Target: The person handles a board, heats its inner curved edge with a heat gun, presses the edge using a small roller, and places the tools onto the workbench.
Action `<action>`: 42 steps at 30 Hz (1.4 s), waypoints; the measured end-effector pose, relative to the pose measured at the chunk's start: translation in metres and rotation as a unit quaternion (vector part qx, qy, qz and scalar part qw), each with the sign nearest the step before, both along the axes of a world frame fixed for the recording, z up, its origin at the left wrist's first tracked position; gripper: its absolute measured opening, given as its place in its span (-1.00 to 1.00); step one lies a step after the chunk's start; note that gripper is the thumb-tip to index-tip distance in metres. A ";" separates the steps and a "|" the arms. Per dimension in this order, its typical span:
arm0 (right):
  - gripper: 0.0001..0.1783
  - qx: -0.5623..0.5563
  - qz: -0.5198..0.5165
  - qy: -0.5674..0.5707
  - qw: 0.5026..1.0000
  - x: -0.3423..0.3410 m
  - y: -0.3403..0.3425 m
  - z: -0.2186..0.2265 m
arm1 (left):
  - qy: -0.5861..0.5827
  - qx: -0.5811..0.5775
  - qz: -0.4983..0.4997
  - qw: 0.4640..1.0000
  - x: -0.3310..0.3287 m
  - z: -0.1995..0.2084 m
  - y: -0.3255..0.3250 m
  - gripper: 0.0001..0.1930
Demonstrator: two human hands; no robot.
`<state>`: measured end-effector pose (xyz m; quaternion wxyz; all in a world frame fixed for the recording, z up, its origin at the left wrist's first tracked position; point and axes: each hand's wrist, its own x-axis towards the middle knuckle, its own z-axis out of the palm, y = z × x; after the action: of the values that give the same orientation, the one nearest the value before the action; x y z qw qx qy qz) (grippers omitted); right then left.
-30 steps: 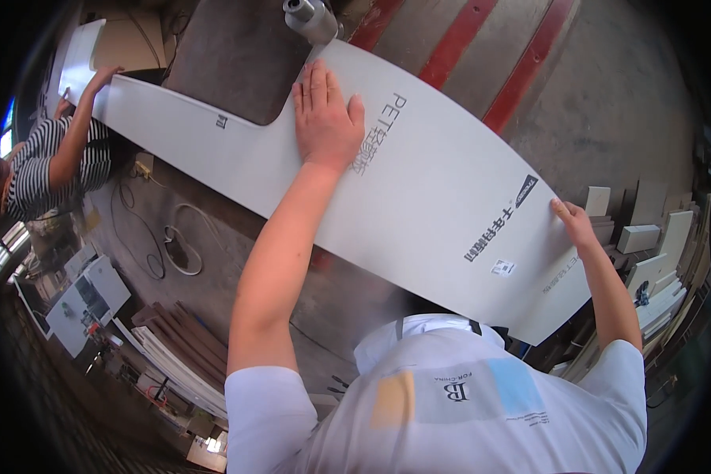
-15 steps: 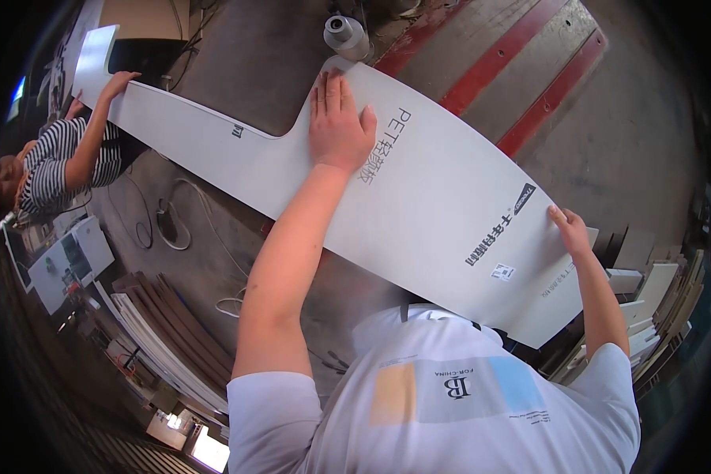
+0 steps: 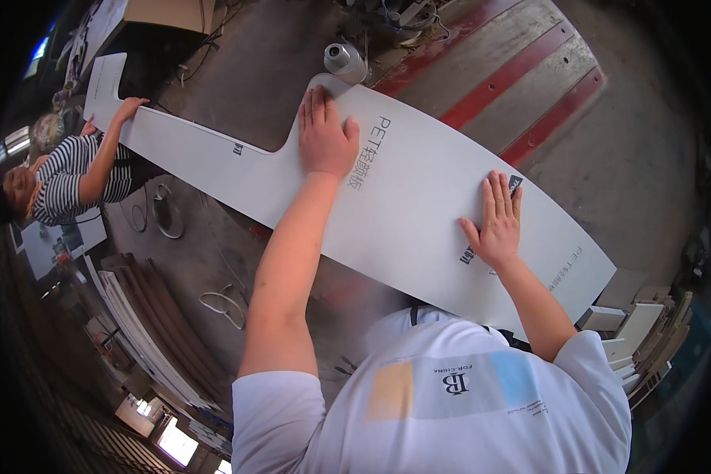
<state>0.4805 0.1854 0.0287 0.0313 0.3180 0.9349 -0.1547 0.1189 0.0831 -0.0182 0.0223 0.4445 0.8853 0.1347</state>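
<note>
A large white board (image 3: 419,205) with printed lettering stretches across the view in front of me, narrowing to a strip toward the far left, with a cut-out along its far side. My left hand (image 3: 327,142) lies flat on it near the cut-out's corner, fingers pointing away from me. Further right, my right hand (image 3: 498,229) also rests open on the surface, fingers spread, partly covering the dark print. Just beyond the board's far corner stands a grey metal cylinder (image 3: 344,63). At the narrow left end, a co-worker's hand (image 3: 129,108) touches the board's edge.
The co-worker in a striped shirt (image 3: 87,178) stands at the left. A metal platform with red stripes (image 3: 505,79) lies at the far side. Stacked boards lean at the lower left (image 3: 158,332) and at the right (image 3: 640,332). Loose cables (image 3: 223,308) lie on the floor.
My right hand has left the board's right edge and come inward to lie flat on its surface. The left hand stays flat on the board, slightly shifted in view.
</note>
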 end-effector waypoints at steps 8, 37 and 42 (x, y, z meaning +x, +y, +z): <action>0.02 0.039 0.041 -0.052 0.997 -0.011 0.021 -0.001 | 0.040 0.036 0.016 0.998 0.009 -0.011 -0.006 -0.34; 0.02 0.133 0.179 -0.066 0.972 -0.014 0.075 -0.005 | 0.054 0.026 0.158 0.986 0.050 -0.017 -0.032 -0.31; 0.01 0.114 0.194 -0.056 0.973 -0.015 0.085 -0.008 | 0.082 0.033 0.184 0.979 0.061 -0.025 -0.036 -0.30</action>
<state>0.4657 0.2702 0.0210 0.0761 0.1401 0.9870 -0.0198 0.1798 0.0468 -0.0436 -0.0897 0.2842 0.9459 0.1284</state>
